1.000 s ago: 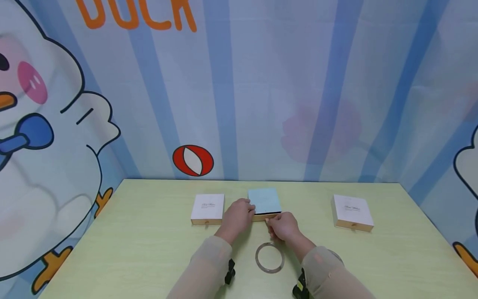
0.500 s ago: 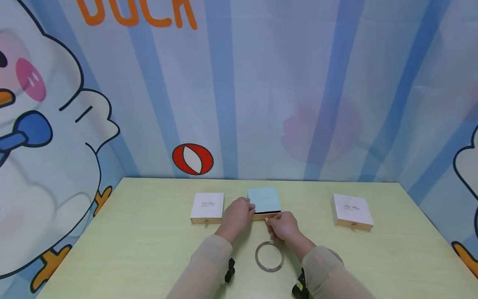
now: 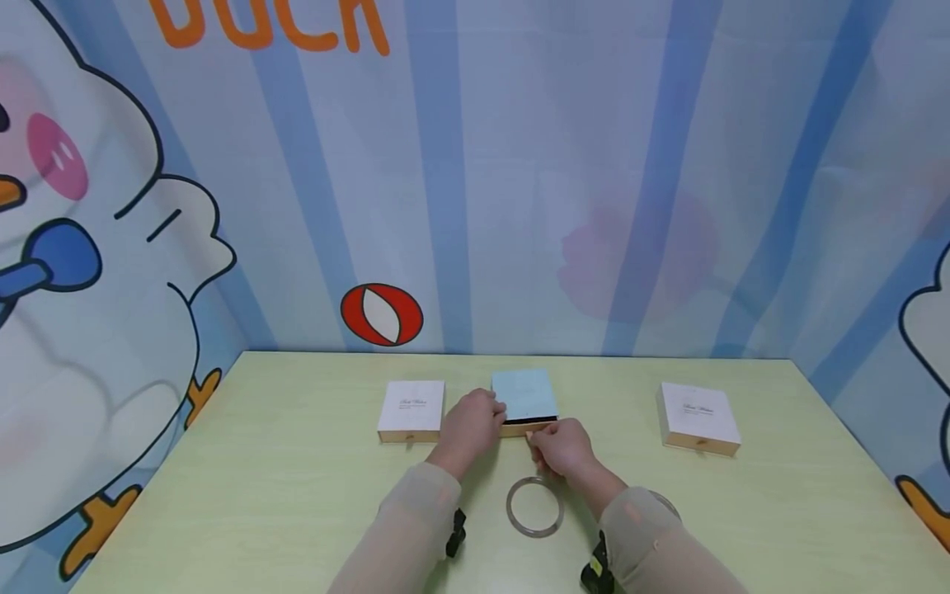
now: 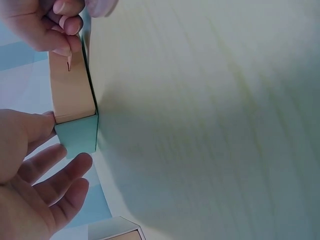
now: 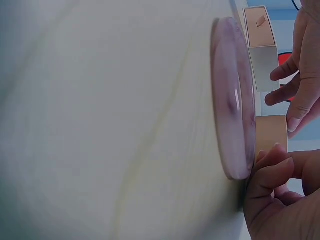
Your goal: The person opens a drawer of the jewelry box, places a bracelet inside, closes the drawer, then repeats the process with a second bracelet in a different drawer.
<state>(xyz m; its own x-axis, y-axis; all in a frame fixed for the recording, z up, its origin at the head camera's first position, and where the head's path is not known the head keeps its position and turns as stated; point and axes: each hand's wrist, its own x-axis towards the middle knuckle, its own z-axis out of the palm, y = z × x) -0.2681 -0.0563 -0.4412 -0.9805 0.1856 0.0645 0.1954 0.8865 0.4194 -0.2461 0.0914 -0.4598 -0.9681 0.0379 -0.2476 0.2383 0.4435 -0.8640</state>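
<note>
Near the back of the table, a light-blue drawer box (image 3: 524,394) stands between both hands, its tan drawer front (image 4: 72,90) facing the person. A dark strip shows between the blue top and the tan front. My left hand (image 3: 473,425) holds the box at its left front corner, thumb and index finger on it, the other fingers loosely bent. The small pull tab (image 4: 69,62) on the drawer front is pinched by the fingertips of my right hand (image 3: 566,450). Just in front of the box lies a greyish-purple marbled bangle (image 5: 227,100), flat on the table.
A white box (image 3: 412,408) with a tan front stands left of the left hand, and a similar white box (image 3: 699,418) farther right. A thin curved rim (image 3: 665,502) peeks out behind the right sleeve. A printed curtain (image 3: 519,181) rises behind the table (image 3: 282,478).
</note>
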